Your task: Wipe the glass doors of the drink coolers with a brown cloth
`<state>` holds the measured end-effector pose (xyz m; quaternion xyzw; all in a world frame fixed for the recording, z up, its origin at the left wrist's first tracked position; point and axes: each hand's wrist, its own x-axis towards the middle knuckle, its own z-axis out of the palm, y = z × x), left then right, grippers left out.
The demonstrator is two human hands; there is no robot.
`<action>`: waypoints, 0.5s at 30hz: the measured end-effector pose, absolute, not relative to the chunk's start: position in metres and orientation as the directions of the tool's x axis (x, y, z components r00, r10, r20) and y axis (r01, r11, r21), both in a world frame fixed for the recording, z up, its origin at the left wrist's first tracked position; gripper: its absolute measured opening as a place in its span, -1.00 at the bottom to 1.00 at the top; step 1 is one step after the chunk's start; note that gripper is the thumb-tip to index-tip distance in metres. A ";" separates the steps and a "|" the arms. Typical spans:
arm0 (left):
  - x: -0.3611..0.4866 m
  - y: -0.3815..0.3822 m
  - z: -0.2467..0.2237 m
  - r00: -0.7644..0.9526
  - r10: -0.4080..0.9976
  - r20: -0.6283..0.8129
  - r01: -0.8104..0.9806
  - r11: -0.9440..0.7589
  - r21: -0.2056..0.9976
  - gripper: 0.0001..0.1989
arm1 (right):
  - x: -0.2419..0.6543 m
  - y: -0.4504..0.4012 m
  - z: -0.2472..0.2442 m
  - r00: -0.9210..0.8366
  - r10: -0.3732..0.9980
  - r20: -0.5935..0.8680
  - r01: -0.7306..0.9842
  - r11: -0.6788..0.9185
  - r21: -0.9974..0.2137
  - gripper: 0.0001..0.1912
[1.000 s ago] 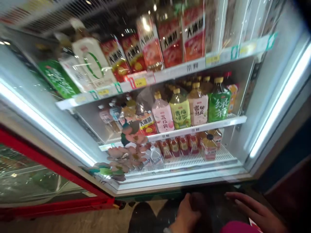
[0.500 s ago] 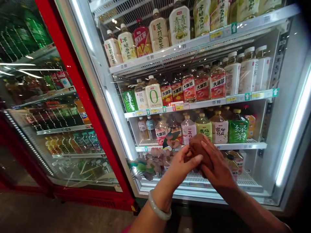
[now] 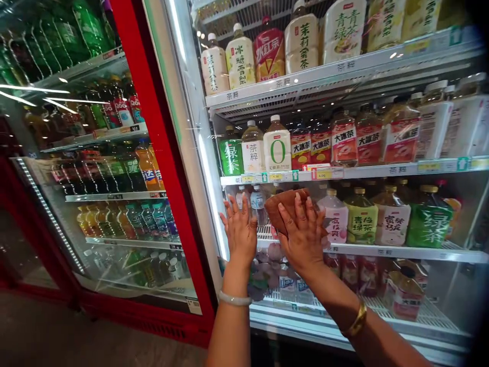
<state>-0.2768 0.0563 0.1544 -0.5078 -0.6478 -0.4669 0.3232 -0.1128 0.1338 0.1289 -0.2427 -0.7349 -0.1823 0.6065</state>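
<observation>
A brown cloth (image 3: 277, 208) lies flattened beneath my right hand (image 3: 301, 239), which presses it to the glass door with fingers stretched out; part of the cloth shows above and left of the fingers. To its left, my left hand (image 3: 240, 234) is open, fingers spread upward, palm toward the glass and holding nothing. Whether the left palm touches the pane I cannot tell. Behind the glass, near the hands, stand a pink-labelled bottle (image 3: 333, 216) and a small blue-labelled bottle (image 3: 257, 199). A flower decal (image 3: 265, 272) shows below the hands.
Shelves with drink bottles fill the lit fridge; the middle shelf edge (image 3: 367, 173) carries price tags. A red door frame (image 3: 160, 132) stands at the left, beside a second fridge with green bottles (image 3: 89, 28). Dark floor (image 3: 34, 326) shows at lower left.
My hands, earlier together around the bunched cloth, are now apart. The right hand has spread the cloth on the glass; the left has let go and opened. The view has moved closer.
</observation>
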 end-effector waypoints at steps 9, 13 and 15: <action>-0.282 0.060 0.150 -0.229 0.379 0.897 0.961 -0.059 0.270 -0.18 | -0.148 0.131 0.152 -0.202 -0.001 0.979 0.605 0.786 0.126 -0.14; -0.287 0.057 0.152 -0.250 0.354 0.901 0.942 -0.125 0.310 -0.09 | -0.167 0.122 0.144 -0.268 -0.023 0.963 0.581 0.794 0.181 -0.20; -0.287 0.054 0.152 -0.252 0.354 0.901 0.941 -0.128 0.313 -0.09 | -0.161 0.121 0.127 -0.304 -0.042 0.952 0.564 0.797 0.215 -0.21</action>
